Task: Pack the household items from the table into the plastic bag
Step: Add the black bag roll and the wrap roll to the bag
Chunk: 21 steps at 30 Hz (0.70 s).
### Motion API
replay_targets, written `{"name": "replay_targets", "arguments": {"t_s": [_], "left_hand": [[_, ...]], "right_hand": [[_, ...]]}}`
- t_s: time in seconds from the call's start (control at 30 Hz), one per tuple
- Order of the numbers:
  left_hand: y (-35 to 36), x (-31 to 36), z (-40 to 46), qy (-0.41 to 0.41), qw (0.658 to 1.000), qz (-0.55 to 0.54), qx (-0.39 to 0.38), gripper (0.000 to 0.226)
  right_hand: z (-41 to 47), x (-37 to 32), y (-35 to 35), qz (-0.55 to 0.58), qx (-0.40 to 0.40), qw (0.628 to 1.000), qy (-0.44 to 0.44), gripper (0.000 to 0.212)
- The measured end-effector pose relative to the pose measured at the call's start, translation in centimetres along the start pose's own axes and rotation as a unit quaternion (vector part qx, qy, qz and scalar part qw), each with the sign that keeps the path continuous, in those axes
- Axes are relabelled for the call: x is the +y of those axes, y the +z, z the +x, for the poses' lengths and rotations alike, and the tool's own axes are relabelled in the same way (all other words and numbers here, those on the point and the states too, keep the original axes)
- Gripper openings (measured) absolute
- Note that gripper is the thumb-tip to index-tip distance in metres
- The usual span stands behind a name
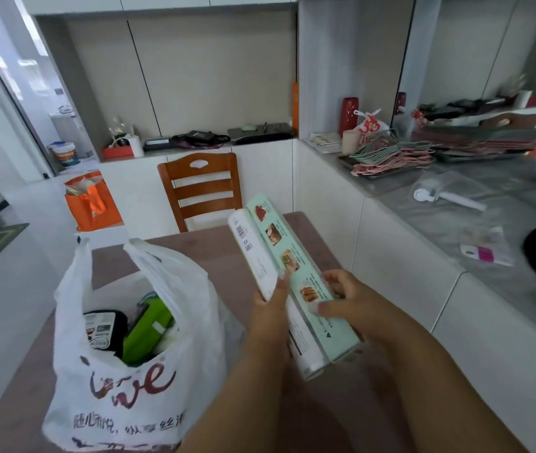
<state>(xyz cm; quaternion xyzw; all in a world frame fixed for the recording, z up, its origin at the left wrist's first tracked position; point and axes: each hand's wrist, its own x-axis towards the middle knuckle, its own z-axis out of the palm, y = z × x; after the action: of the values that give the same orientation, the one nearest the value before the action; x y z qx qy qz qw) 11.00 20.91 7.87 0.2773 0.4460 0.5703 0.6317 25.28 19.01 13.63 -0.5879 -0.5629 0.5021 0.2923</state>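
You hold a long mint-green box (287, 273) in both hands above the table (214, 253), to the right of the plastic bag (122, 380) and not touching it. The box is tilted, its far end raised toward the wooden chair (203, 188) and its near end low, close to your wrists. One long face carries a column of small food photos; the adjoining white face carries a barcode near the far end. Your left hand (271, 305) is closed around the white side of the box at about mid-length, thumb laid along the edge. Your right hand (346, 297) grips the green side at the same level, fingers curled over the printed face. The plastic bag stands upright on the table with its mouth open and both handles up (red lettering on its front). Inside it you can see a black packet (103, 330) on the left and a bright green box (147, 328) leaning beside it; what lies beneath them cannot be made out. Beyond the table, an orange tote bag (91, 204) sits on the floor to the left of the chair. On the grey counter (456, 223) to your right lie a stack of pink and green hangers (394, 153), a white roller tool (446, 199) in clear wrap and a small pink-labelled packet (485, 253).
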Motion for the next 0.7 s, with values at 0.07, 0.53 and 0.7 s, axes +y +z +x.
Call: {"name": "replay_targets", "arguments": {"t_s": [0.07,0.53,0.7], "left_hand": [[-0.2,0.3,-1.2,-0.021,1.0,0.004,-0.02,0.061],[-1.8,3.7,-5.6,-0.027,0.992,0.11,-0.063,0.063],[-2.9,5.5,-6.7,-0.028,0.986,0.134,-0.091,0.055]], "right_hand": [[-0.2,-0.3,0.3,0.1,0.01,0.995,0.005,0.046],[-1.6,0.1,3.4,0.427,-0.069,0.901,-0.022,0.031],[-2.8,-0.9,4.4,0.512,-0.132,0.849,-0.027,0.056]]}}
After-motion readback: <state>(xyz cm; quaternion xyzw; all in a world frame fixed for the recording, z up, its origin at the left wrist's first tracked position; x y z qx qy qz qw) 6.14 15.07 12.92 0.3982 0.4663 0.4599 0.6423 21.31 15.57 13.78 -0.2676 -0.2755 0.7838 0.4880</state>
